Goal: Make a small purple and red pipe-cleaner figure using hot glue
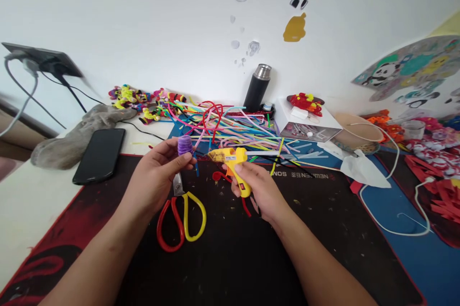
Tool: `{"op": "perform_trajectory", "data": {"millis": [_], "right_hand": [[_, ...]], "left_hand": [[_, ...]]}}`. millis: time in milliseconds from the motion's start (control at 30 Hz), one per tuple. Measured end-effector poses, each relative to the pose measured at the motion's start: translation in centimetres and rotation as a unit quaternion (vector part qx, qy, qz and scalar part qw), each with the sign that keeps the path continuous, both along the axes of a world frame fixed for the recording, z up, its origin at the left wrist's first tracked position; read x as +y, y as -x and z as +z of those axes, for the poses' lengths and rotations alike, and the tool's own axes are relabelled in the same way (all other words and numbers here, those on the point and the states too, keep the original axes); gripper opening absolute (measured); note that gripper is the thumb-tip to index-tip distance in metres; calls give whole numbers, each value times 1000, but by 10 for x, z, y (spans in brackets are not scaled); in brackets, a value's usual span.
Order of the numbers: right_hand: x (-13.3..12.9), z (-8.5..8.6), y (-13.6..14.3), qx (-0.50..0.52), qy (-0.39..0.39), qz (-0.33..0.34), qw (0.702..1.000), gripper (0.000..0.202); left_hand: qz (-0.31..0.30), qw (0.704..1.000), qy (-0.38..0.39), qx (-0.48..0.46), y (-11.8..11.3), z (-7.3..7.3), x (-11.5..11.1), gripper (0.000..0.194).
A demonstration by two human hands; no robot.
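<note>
Gripping: left hand (158,167), purple coil (184,145) pinched between thumb and fingers, probably light, soft, best held by its sides; right hand (264,185), glue gun (237,157) by its handle, likely light, rigid, nozzle toward the coil.

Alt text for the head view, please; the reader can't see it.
The left hand holds a fuzzy purple roll; the right hand holds a yellow glue gun pointing towards it. Scissors lie on the dark mat, colourful pipe cleaners behind.
</note>
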State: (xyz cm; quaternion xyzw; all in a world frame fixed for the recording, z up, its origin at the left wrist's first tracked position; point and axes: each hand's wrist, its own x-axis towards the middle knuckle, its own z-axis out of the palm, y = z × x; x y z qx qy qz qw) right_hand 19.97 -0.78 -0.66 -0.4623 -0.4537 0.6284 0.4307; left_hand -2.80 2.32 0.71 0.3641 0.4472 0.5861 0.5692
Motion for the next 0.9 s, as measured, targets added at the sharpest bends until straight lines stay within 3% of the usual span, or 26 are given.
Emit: {"op": "perform_trajectory", "data": {"millis": [133,267,433,700,900], "right_hand": [[0,1,1,122,46,-27,991,48],[0,1,1,156,52,-39,986,48],[0,1,-2,102,-8,-65,993,48],[-10,3,1,1,-43,-11,999,57],[-15,1,2,-91,-88,-33,991,60]], "left_hand": [[-18,998,-3,55,-2,-6,-1,35],[-39,990,-23,132,0,-11,-1,36],[-42,980,-34,192,-1,-14,-2,40],[-54,964,-62,253,-2,-19,-6,38],[-46,960,-65,270,-1,-21,-7,36]]}}
